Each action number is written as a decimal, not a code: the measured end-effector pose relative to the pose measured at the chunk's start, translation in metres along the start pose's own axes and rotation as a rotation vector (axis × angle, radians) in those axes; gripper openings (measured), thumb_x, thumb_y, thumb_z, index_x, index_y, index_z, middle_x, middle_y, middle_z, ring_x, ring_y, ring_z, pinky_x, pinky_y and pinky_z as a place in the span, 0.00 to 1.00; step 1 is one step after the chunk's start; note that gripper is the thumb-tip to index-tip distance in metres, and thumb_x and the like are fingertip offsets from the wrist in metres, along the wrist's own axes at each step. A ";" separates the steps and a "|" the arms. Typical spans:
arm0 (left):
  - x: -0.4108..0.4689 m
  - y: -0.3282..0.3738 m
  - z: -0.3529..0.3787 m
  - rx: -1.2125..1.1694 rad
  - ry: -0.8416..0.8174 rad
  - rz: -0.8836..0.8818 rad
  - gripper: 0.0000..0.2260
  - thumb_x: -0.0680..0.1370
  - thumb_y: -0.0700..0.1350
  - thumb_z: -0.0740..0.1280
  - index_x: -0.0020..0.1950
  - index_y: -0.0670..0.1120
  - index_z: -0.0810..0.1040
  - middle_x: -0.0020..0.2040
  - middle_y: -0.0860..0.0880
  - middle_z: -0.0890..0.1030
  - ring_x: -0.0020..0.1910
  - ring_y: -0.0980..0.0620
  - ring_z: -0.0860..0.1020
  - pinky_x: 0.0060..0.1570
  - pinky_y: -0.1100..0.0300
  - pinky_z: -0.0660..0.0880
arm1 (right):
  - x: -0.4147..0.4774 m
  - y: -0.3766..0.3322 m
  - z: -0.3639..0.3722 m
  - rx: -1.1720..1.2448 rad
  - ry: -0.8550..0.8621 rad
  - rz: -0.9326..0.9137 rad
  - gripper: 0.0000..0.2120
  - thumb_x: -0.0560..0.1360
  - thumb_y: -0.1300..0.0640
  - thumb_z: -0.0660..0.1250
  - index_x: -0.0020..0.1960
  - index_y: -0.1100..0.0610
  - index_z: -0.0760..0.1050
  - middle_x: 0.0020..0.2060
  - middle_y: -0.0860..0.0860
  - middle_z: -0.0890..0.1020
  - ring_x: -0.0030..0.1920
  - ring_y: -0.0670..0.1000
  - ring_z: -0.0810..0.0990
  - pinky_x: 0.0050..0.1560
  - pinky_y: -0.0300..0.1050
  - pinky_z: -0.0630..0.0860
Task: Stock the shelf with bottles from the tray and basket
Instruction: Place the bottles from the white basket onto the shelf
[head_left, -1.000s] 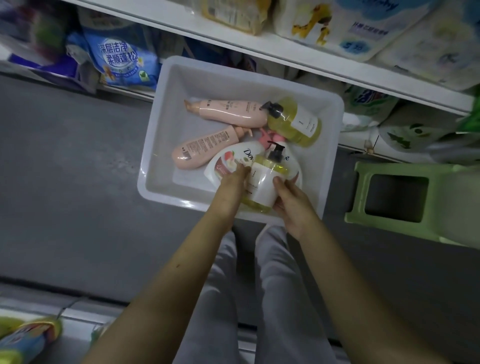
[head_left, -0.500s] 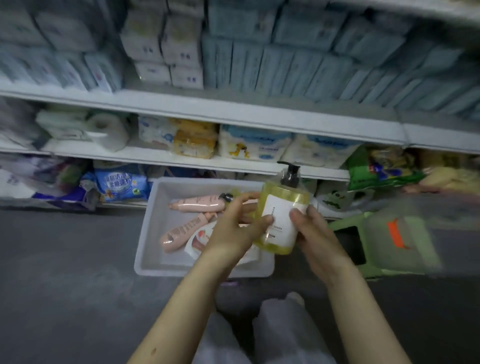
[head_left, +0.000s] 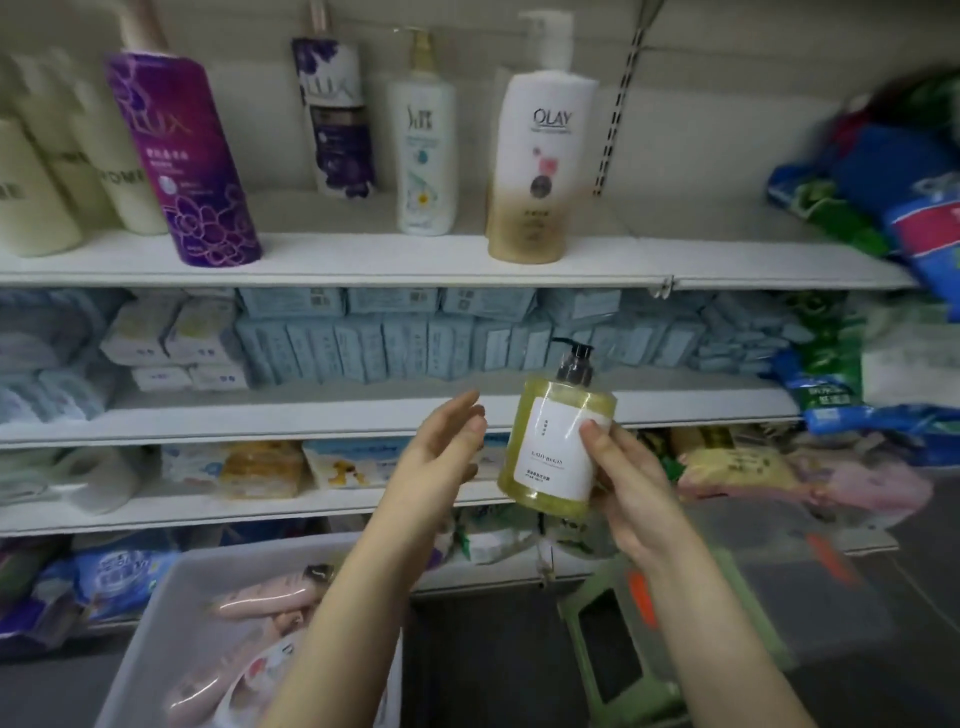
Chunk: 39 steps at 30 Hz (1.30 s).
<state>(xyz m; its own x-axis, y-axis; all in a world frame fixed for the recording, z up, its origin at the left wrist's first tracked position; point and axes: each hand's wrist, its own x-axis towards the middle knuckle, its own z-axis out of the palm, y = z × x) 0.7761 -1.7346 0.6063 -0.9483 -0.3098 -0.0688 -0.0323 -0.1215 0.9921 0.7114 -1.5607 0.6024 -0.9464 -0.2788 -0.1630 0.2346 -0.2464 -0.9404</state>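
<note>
Between the two hands, before the middle shelves: yellow pump bottle (head_left: 556, 447), upright with a slight tilt, resting on no shelf.
Right hand (head_left: 628, 493): fingers curled round the bottle's lower right side, thumb on the white label; it alone carries the bottle.
Left hand (head_left: 441, 457): fingers relaxed and apart, just beside the bottle, not touching it, holding nothing.
Handling (a judgement): looks nearly full, so probably weighty for its size. The clear wall seems stiff, smooth and perhaps slick. Better held round the body than by the black pump.
Tray (head_left: 156, 618): grey tub on the floor under the left arm, holding pink bottles (head_left: 265, 597) lying flat, partly hidden.
Basket (head_left: 769, 597): perhaps the translucent shape at lower right; too blurred to tell its contents.
Top shelf (head_left: 363, 260): standing bottles, among them a purple Lux bottle (head_left: 182, 156) and an Olay bottle (head_left: 540, 156), with bare board to the Olay's right (a likely spot).
</note>
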 end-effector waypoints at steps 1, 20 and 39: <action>0.005 0.003 0.016 0.001 0.011 0.013 0.11 0.79 0.52 0.64 0.62 0.62 0.74 0.63 0.58 0.77 0.63 0.56 0.76 0.63 0.55 0.73 | 0.006 -0.013 -0.014 -0.007 -0.010 -0.018 0.22 0.63 0.45 0.75 0.54 0.53 0.80 0.47 0.49 0.86 0.48 0.48 0.84 0.42 0.42 0.81; 0.146 0.086 0.101 0.191 0.201 0.214 0.28 0.77 0.56 0.66 0.76 0.54 0.62 0.72 0.54 0.69 0.69 0.54 0.70 0.64 0.54 0.69 | 0.153 -0.144 -0.079 -0.106 -0.200 -0.270 0.18 0.70 0.50 0.67 0.59 0.52 0.77 0.50 0.46 0.86 0.52 0.46 0.83 0.45 0.39 0.80; 0.285 0.079 0.059 0.236 0.123 0.212 0.44 0.64 0.55 0.77 0.73 0.50 0.58 0.60 0.57 0.77 0.55 0.64 0.78 0.51 0.66 0.76 | 0.291 -0.155 -0.081 -0.235 -0.292 -0.318 0.29 0.65 0.54 0.72 0.65 0.50 0.71 0.58 0.43 0.82 0.62 0.44 0.78 0.56 0.35 0.75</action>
<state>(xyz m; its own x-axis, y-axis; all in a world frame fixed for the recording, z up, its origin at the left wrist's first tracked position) 0.4849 -1.7766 0.6711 -0.8970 -0.4181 0.1437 0.0757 0.1749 0.9817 0.3820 -1.5284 0.6762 -0.8535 -0.4805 0.2016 -0.1438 -0.1548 -0.9774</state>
